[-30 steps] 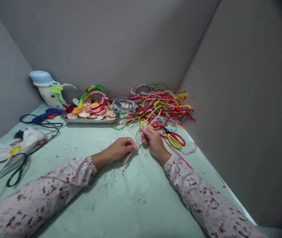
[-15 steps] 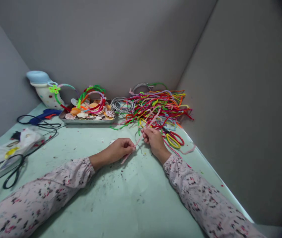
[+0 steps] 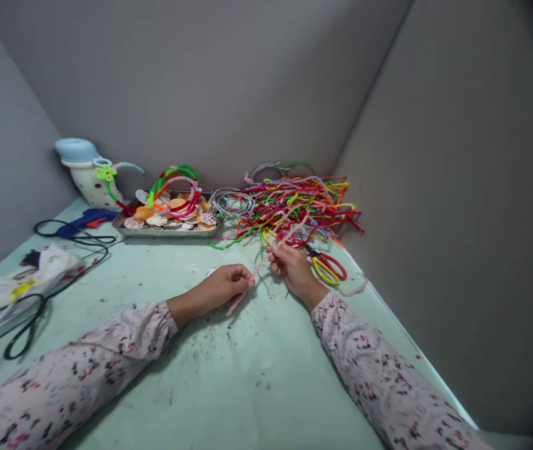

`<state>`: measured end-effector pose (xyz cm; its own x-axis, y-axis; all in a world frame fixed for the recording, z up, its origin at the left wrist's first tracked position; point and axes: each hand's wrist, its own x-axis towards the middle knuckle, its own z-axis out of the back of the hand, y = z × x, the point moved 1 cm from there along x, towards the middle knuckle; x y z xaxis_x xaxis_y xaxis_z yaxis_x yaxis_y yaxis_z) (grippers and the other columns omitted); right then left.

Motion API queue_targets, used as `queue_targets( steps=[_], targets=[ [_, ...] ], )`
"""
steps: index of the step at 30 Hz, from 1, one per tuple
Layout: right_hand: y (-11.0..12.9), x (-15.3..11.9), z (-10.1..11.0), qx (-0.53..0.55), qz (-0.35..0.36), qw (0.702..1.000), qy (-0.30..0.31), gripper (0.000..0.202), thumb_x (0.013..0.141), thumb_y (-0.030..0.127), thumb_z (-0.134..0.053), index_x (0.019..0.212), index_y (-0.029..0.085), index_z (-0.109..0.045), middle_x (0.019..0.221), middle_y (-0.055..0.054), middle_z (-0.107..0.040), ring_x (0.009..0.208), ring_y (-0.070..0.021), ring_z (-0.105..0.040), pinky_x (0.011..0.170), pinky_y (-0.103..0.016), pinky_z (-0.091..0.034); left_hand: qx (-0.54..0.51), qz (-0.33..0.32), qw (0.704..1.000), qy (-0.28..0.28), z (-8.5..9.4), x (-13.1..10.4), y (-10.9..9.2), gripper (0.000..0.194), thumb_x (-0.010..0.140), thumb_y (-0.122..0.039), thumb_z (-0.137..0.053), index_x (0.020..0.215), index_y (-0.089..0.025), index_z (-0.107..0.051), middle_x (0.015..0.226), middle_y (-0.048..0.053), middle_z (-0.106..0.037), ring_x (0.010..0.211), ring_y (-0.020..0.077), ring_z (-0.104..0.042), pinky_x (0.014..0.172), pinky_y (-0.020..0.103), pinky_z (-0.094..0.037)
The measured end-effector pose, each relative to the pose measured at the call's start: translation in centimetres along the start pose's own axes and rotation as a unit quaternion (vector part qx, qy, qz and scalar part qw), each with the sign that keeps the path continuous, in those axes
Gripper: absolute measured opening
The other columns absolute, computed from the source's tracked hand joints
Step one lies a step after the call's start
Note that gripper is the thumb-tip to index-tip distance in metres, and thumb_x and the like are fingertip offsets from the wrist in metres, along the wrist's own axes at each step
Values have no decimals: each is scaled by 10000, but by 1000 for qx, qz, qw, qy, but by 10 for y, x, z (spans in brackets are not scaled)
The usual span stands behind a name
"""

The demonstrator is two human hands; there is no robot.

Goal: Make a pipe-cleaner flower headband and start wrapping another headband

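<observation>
Fingers of the left hand [image 3: 226, 286] and right hand [image 3: 294, 269] were pinched together on a pink strand [image 3: 261, 265] at frame centre. It ran slantwise, one end pointing lower left, the other upper right toward the pile [image 3: 304, 203]. It looked mostly straight, its shaping seemingly unfinished; wire coils [image 3: 214, 205] lay bare, while fuzzy hoops [image 3: 152, 190], upper left, seemed complete.
</observation>
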<state>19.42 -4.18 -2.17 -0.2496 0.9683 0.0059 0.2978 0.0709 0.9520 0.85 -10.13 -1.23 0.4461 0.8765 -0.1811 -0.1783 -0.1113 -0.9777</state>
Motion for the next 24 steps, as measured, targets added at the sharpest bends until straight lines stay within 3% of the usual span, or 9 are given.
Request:
queue_targets(
  steps=[11, 24],
  targets=[
    [-4, -7, -10, -35, -1, 998, 58, 248, 769, 397, -668, 805, 152, -656, 668, 13, -596, 473, -51, -500, 410, -167, -337, 5, -10, 1000, -7, 1, 1, 1, 276, 766, -416, -614, 848, -154, -594, 637, -22, -577, 483, 79, -456, 455, 197, -319],
    [-7, -4, -11, -92, 22, 995, 3, 360, 732, 491, -677, 640, 170, -542, 538, 51, -502, 422, -58, -417, 398, -195, -281, 85, -7, 995, -49, -1, 0, -5, 221, 757, -388, -579, 735, -171, -543, 540, -60, -492, 471, 82, -389, 462, 201, -278]
  ],
)
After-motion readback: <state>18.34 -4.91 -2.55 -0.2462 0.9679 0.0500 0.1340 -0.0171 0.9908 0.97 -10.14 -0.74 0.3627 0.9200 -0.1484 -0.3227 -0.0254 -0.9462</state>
